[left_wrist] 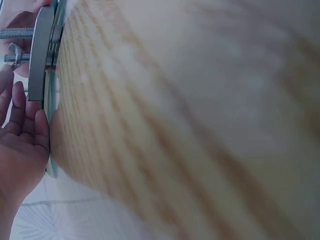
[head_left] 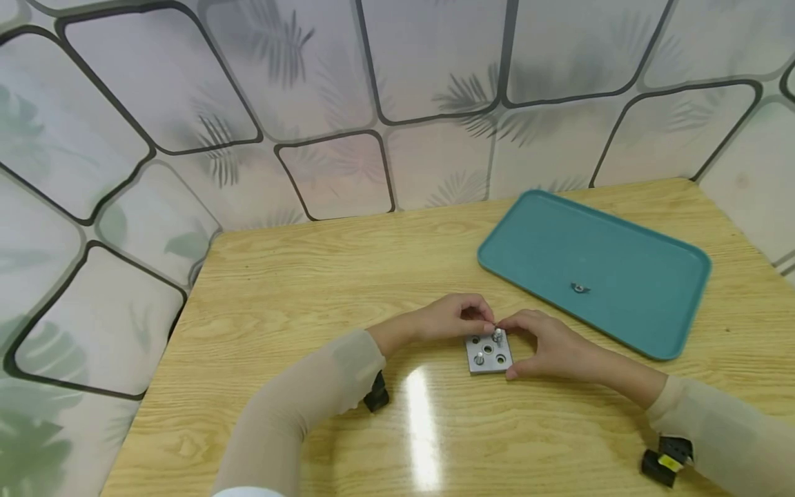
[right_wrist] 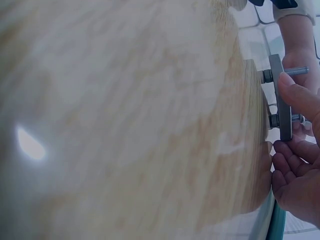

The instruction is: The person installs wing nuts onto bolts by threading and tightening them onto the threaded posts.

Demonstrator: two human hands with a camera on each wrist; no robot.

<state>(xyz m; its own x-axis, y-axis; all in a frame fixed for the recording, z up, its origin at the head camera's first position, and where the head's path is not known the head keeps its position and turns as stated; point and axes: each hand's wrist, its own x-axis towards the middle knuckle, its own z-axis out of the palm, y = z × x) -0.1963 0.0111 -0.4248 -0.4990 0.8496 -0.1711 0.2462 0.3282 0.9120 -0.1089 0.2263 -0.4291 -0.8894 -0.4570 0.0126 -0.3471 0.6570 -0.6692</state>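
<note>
A square metal plate (head_left: pixel 488 360) with several holes lies on the table, raised on the bolt heads beneath it in both wrist views. Two bolts stand up through it: a near-left bolt (head_left: pixel 479 358) with bare thread and a far-right bolt (head_left: pixel 497 335). On one of them sits a wing nut (left_wrist: pixel 16 54), pinched between thumb and fingertips of my left hand (head_left: pixel 448 319). From the right, my right hand (head_left: pixel 562 348) grips the plate, its thumb (right_wrist: pixel 287 80) at the near corner and its fingers by the far corner.
A teal tray (head_left: pixel 621 304) lies behind and to the right of the hands, with another wing nut (head_left: pixel 580 288) in it. The wood-grain table (head_left: pixel 298 283) meets a patterned wall (head_left: pixel 435 166) at the back.
</note>
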